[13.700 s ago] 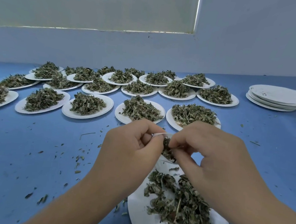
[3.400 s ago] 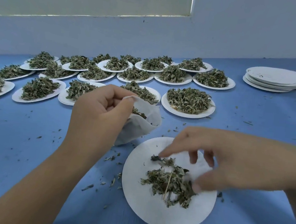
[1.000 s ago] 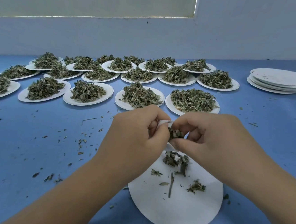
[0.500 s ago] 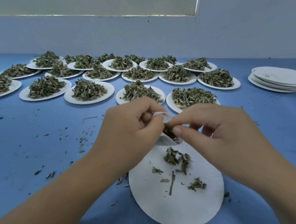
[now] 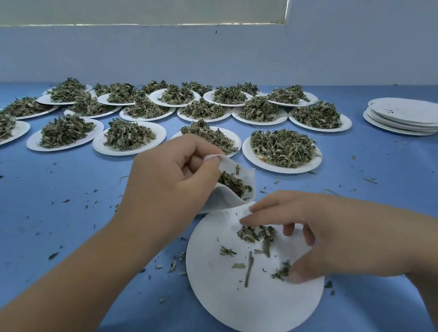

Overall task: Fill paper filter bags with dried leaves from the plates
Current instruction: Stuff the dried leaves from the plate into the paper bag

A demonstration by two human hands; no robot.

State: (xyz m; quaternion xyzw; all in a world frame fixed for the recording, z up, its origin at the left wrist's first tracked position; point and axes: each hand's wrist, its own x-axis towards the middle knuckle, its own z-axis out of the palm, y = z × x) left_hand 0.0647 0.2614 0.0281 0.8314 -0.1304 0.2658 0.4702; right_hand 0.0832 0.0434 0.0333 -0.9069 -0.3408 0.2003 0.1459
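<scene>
Scraps of dried leaves (image 5: pixel 257 232) lie thin on the nearest plate (image 5: pixel 252 311), with one bare stem (image 5: pixel 249 269) among them, in the head view. The right hand (image 5: pixel 326 237) is arched over this plate with fingers spread. Its thumb tip touches a small clump at the plate's right side and its forefinger reaches toward the bigger scrap; it grips nothing.

The left hand (image 5: pixel 173 185) pinches the rim of the paper filter bag (image 5: pixel 232 196) between thumb and curled fingers. It holds the bag just above the far edge of the plate. The bag's mouth gapes toward the right, and dark leaves show inside.

Farther off, heaped plates (image 5: pixel 282 148) stand in rows across the blue table (image 5: pixel 47 216), reaching from the left edge to right of centre. A stack of empty plates (image 5: pixel 409 118) sits far right, well apart from the rows. Loose crumbs speckle the table round the near plate. A pale wall (image 5: pixel 358 45) rises behind.
</scene>
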